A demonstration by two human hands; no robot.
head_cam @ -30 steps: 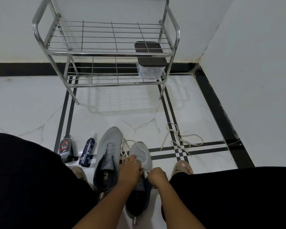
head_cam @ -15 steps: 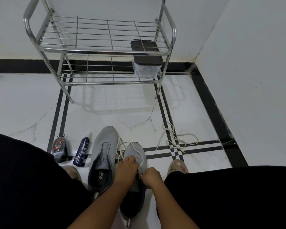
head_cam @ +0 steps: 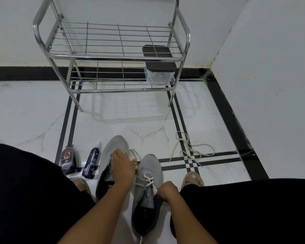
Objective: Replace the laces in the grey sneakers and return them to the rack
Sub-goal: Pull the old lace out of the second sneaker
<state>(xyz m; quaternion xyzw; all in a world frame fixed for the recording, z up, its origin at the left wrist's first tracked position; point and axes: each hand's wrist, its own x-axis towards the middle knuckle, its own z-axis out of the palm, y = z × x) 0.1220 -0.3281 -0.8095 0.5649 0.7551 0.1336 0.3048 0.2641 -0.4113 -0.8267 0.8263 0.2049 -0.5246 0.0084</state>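
left hand [head_cam: 122,167] fingers pinch lace [head_cam: 141,178] | right hand [head_cam: 167,191] fingers grip sneaker [head_cam: 148,192] collar

Left hand [head_cam: 123,167] hid the mid part of the left sneaker [head_cam: 111,155] & its own fingertips. Rack [head_cam: 111,57] top cut off by frame edge. Labels on bottle [head_cam: 92,162] & pouch [head_cam: 68,160] too small to read.

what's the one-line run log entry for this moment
left hand: pulling white lace | right hand: gripping right grey mesh sneaker collar | steel wire rack: no sneakers
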